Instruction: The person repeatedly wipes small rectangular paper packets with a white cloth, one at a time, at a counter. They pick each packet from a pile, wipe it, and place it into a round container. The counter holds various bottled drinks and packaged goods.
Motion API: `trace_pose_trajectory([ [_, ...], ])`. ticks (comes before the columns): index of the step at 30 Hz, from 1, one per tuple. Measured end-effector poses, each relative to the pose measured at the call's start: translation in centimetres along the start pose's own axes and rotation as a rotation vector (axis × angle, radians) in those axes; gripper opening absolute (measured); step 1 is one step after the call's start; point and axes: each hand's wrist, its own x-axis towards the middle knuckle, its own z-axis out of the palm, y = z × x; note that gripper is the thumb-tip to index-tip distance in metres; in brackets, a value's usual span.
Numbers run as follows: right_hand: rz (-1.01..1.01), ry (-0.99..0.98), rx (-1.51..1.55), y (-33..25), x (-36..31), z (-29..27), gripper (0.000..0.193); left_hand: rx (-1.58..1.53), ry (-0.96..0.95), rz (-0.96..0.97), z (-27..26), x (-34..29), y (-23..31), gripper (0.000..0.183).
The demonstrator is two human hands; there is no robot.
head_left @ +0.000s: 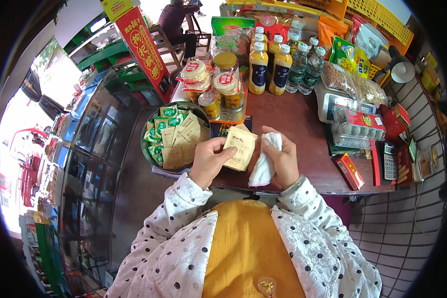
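My left hand (209, 160) is closed on a small stack of tan paper packets (242, 148), thumb across the front one. Just to the right, my right hand (283, 160) grips a folded white cloth (264, 166), its lower end hanging down beside the packets. Both hands are above the front edge of the dark red table (303, 174). Left of my left hand stands a round dark basin (205, 118), filled with green-and-white sachets (156, 125) and more tan packets (180, 155). What lies behind the held packets is partly hidden.
Cans (209, 105) and wrapped round cakes (195, 74) stand behind the basin. Several juice bottles (258, 69) and water bottles (313, 69) line the table's back. On the right are a scale (328, 102), an egg carton (358, 128), a red box (350, 171) and a calculator (390, 161).
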Motion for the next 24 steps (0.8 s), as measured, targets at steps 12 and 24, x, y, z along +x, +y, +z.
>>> trace_pose_trajectory([
  [12,0.158,-0.054,-0.062,1.3,-0.3,-0.3,0.031,0.108,0.056,0.134,2.1,-0.9,-2.7,0.023],
  [24,0.176,-0.112,-0.075,0.4,-0.9,-1.0,0.026,0.305,0.388,0.059,-7.9,0.7,2.7,0.014],
])
